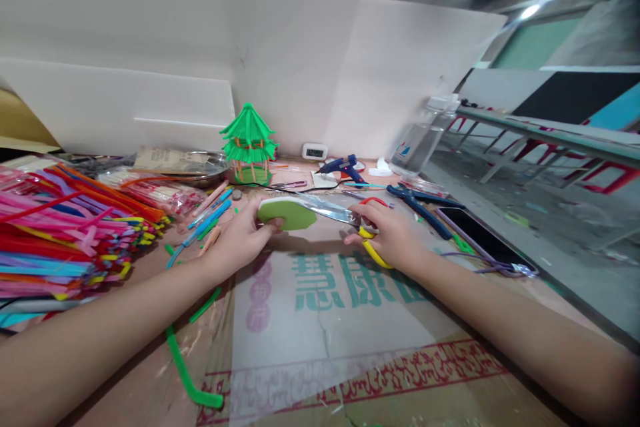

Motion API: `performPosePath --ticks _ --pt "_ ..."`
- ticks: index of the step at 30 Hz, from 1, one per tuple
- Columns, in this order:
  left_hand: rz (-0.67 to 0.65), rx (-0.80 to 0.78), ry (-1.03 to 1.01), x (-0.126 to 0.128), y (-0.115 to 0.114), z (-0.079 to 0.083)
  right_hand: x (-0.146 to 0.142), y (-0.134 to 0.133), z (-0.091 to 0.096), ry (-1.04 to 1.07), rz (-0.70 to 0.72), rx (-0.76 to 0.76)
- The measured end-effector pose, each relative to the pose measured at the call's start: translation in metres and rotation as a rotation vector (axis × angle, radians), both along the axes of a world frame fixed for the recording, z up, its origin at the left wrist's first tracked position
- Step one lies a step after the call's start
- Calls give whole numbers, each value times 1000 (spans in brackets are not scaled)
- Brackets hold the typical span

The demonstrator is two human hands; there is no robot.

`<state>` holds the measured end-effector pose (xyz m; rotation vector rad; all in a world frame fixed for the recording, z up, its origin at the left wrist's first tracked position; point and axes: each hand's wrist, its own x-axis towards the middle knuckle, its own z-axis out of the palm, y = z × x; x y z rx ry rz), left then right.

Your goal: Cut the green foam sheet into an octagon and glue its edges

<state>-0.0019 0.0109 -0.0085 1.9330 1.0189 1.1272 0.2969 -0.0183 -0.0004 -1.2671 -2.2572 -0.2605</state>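
My left hand [239,235] pinches a round green foam disc with a white edge [287,213] and holds it just above the table. In my right hand [393,233] is a pair of scissors with yellow and red handles [371,245]. Their silver blades [327,208] point left and lie across the top of the disc. Both hands hover over a flattened cardboard sheet with green printed characters [340,283].
A big pile of coloured pipe cleaners [65,227] fills the left. A small green pagoda model [249,143] stands at the back. A blue glue gun [343,167], blue pliers [420,203], a phone [483,237] and a clear bottle [423,137] lie right. A green pipe cleaner [187,373] lies near.
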Motion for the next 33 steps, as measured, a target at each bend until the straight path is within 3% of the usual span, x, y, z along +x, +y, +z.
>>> performPosePath --ticks 16,23,29,33 --pt "8 -41 3 -1 -1 1 1 0 -1 29 71 -19" --pt "51 -58 -49 -5 3 2 5 10 -11 220 -58 -15" --pt "12 -320 -224 -1 7 1 7 13 -12 252 -102 -31" --pt "-53 -275 -243 3 5 -1 5 9 -9 140 -52 -44"
